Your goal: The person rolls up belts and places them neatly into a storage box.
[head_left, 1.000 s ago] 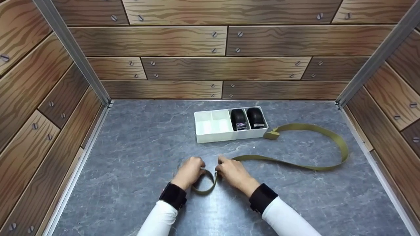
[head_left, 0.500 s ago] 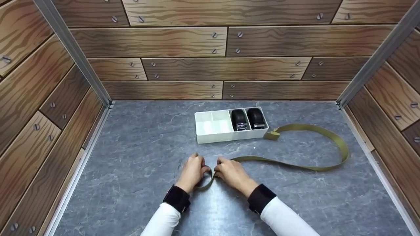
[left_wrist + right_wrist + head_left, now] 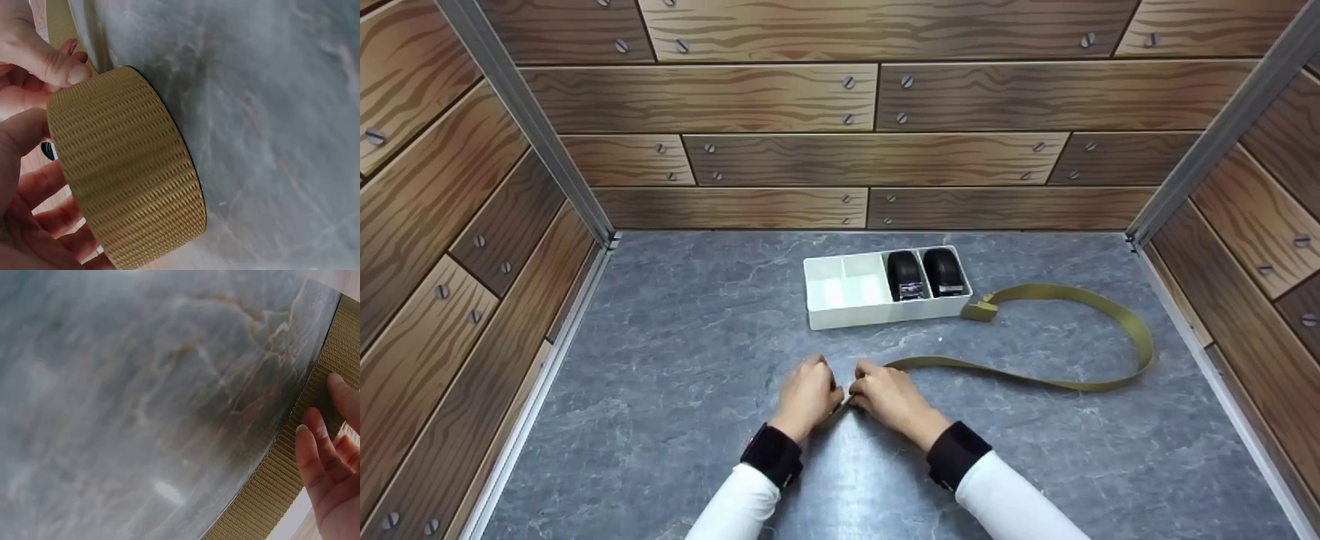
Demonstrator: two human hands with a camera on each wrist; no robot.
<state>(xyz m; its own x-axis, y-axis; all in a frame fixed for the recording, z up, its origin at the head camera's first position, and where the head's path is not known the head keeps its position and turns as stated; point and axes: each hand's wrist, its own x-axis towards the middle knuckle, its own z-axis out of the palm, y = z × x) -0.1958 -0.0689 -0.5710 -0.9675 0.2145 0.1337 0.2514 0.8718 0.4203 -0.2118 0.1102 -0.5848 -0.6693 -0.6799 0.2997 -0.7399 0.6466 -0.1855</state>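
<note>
An olive webbing belt (image 3: 1140, 341) lies on edge on the grey surface, its far end curving round to a buckle (image 3: 981, 309). My left hand (image 3: 808, 394) holds the curled near end. In the left wrist view a wide loop of ribbed webbing (image 3: 129, 169) fills the middle, with the left fingers (image 3: 42, 183) behind it. Close beside it, my right hand (image 3: 891, 397) pinches the belt edge; its thumb also shows at the upper left of the left wrist view. In the right wrist view the right fingertips (image 3: 312, 433) touch the webbing. The head view mostly hides the loop.
Beyond the hands sits a white divided tray (image 3: 847, 315). Two black rounded objects (image 3: 905, 274) with shiny metal ends stand in its right compartments, and the buckle lies by its right corner. Wood-patterned walls (image 3: 780, 206) enclose the surface at the back and sides.
My left hand has turned and moved a little right, closer to the right hand. The belt loop between them has shrunk from sight in the head view. The right hand has barely moved.
</note>
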